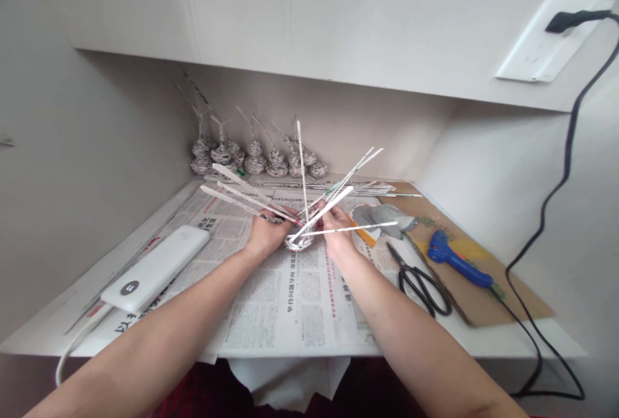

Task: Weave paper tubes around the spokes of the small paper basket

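Weave [300, 246]: paper, rounded, between the hands, above newspaper [261, 305]; loose strips [302, 166] fanning outward. Left hand [269, 232]: gripping its near-left side. Right hand [337, 232]: fingers closed on strips at its right. Left of hands: power bank [157, 269], on counter [488, 342]. Right: scissors [410, 269]; glue gun [461, 266], on board [471, 311]. Beyond hands: woven gourds [276, 165], in a row.

Small craft workspace, home or workshop uncertain. Tabletop [476, 342] fitted into a pale-walled nook [387, 108], spread with newspaper [261, 315]; scissors [409, 271]; blue glue gun [461, 266] on cardboard [488, 309]; row of woven gourd shapes [276, 164] along the back. Wall socket [525, 53] with a plug [563, 21] in it.
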Available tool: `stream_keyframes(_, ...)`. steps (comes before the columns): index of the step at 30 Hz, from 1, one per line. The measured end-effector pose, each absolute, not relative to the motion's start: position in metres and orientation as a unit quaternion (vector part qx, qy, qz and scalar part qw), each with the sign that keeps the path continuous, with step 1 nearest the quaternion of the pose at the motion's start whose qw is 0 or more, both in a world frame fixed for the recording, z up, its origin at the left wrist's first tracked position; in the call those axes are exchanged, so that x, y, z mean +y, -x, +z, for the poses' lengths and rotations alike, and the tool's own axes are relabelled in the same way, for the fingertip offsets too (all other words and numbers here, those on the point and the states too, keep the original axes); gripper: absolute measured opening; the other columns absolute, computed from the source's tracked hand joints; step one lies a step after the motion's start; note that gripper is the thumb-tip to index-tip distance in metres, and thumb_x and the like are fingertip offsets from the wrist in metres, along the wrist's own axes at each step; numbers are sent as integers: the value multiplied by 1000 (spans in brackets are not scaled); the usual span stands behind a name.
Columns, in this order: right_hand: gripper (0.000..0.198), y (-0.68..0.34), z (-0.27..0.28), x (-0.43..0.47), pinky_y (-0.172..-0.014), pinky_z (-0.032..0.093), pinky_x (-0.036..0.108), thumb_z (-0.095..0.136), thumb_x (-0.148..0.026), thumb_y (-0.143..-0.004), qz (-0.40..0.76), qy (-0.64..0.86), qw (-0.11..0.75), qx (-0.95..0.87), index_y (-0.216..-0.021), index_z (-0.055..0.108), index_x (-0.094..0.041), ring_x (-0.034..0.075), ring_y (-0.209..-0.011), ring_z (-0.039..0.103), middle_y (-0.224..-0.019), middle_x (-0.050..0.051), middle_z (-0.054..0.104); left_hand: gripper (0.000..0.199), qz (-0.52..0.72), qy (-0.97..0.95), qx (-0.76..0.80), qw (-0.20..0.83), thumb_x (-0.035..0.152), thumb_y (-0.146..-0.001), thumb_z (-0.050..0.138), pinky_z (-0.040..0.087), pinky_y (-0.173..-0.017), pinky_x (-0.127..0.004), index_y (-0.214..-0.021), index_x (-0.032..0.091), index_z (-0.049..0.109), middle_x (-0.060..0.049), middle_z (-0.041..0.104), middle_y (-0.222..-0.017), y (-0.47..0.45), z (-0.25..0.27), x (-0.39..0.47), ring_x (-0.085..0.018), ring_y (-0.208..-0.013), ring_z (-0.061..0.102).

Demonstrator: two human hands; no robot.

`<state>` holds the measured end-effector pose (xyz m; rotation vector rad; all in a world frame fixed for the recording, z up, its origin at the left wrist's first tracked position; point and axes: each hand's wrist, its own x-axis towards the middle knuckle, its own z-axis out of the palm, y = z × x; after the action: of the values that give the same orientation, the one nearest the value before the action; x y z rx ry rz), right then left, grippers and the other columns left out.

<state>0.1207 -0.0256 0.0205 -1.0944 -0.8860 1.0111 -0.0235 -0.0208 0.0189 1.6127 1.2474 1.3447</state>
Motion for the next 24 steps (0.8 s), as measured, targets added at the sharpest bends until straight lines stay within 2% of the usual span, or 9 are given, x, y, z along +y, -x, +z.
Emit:
stream_keyframes(4, 41, -122, 25, -26, -39, 42, 22, 68, -57, -63, 457, 483, 645, -377, -72, 55, -19, 12, -45, 56, -57, -1, 62, 16, 516, -625, 484, 330, 22, -65, 66, 54, -72, -28, -78, 15, 72, -5, 74, -78, 23, 19, -22, -20, -74, 67)
stream_keyframes(10, 32, -120, 22, -23, -36, 41, 21, 75, -39, -55, 458, 496, 628, -386, -66, 53, -19, 11, -39, 52, -49, -5, 57, 17, 504, -643, 491, 304, 24, -67, 66, 53, -71, -28, -80, 16, 72, -5, 73, -77, 25, 14, -17, -19, -73, 67)
stream_keyframes(14, 27, -119, 21, -23, -33, 39, 20, 73, -30, -53, 462, 470, 665, -351, -70, 54, -20, 10, -38, 51, -54, -7, 59, 15, 511, -643, 483, 302, 21, -67, 67, 53, -71, -28, -80, 16, 72, -4, 73, -78, 25, 10, -15, -18, -73, 67)
stream_keyframes(18, 30, -122, 25, -23, -32, 39, 21, 73, -36, -60, 478, 440, 693, -311, -75, 52, -21, 10, -38, 52, -58, -6, 61, 13, 508, -655, 469, 305, 20, -67, 66, 53, -71, -28, -80, 17, 71, -3, 72, -77, 25, 12, -18, -18, -71, 67)
stream_keyframes(24, 33, -126, 31, -23, -39, 43, 21, 75, -41, -60, 548, 408, 674, -280, -72, 52, -20, 10, -43, 54, -56, -5, 60, 10, 521, -669, 451, 280, 19, -69, 65, 53, -75, -28, -77, 17, 72, -3, 72, -79, 25, 16, -19, -18, -75, 66)
